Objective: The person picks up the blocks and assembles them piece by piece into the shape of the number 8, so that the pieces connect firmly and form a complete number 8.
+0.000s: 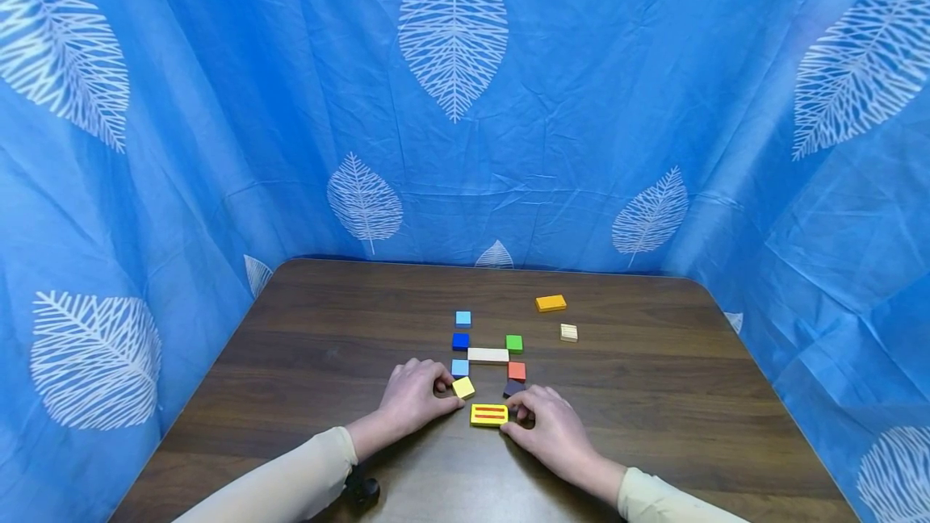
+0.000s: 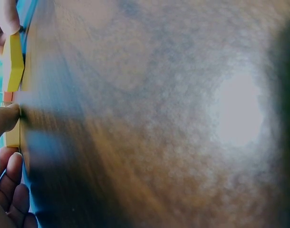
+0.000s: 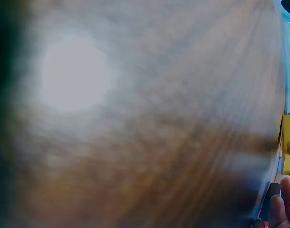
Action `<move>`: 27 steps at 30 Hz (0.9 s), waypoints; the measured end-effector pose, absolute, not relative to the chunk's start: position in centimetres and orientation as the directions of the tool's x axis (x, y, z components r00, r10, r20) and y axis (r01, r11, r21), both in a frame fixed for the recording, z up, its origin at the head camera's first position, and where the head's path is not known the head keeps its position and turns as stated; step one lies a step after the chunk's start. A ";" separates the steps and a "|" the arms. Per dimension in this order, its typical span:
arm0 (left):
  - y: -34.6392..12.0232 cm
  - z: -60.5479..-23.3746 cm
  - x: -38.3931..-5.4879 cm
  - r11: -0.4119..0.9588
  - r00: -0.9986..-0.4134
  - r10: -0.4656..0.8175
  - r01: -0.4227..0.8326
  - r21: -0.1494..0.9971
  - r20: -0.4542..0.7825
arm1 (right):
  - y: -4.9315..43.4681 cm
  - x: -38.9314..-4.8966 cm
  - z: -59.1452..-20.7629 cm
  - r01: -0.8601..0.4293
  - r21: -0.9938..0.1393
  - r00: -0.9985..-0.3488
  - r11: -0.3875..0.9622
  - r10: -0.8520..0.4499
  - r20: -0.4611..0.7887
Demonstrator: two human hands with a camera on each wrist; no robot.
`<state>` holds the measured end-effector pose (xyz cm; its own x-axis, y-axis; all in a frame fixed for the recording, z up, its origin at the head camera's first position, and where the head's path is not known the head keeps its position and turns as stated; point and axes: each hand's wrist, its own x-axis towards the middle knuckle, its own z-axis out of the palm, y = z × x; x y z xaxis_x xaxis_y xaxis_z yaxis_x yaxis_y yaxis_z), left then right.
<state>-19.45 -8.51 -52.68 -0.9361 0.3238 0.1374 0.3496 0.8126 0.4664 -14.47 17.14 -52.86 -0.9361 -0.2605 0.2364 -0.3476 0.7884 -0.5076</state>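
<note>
My left hand (image 1: 420, 394) has its thumb and index finger at two sides of a small yellow square block (image 1: 463, 387), which sits tilted on the table. In the left wrist view this yellow block shows just past the thumb (image 2: 6, 118). With thumb and index finger, my right hand (image 1: 548, 430) pinches the right end of a yellow rectangular block with red stripes (image 1: 489, 415). A dark block (image 1: 513, 388) lies just behind the right fingertips. Beyond the hands, a pale plank-like block (image 1: 488, 356) lies crosswise between two columns of small coloured squares.
The left column has light blue (image 1: 460, 367), dark blue (image 1: 461, 341) and another light blue square (image 1: 462, 319). On the right are red (image 1: 517, 371) and green (image 1: 514, 344) squares. An orange block (image 1: 550, 303) and a striped pale block (image 1: 569, 333) lie farther right. A blue curtain hangs behind the table.
</note>
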 end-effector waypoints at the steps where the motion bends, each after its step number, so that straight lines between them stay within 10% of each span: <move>1: -8.5 -52.7 -19.5 0.813 -0.936 0.323 0.349 0.466 0.138 | 17.1 -14.6 -52.8 -0.346 -0.511 -0.936 0.787 -0.256 0.240; 27: -8.6 -52.8 -19.5 0.812 -0.932 0.327 0.363 0.457 0.158 | 16.6 -15.6 -52.6 -0.337 -0.497 -0.940 0.800 -0.257 0.223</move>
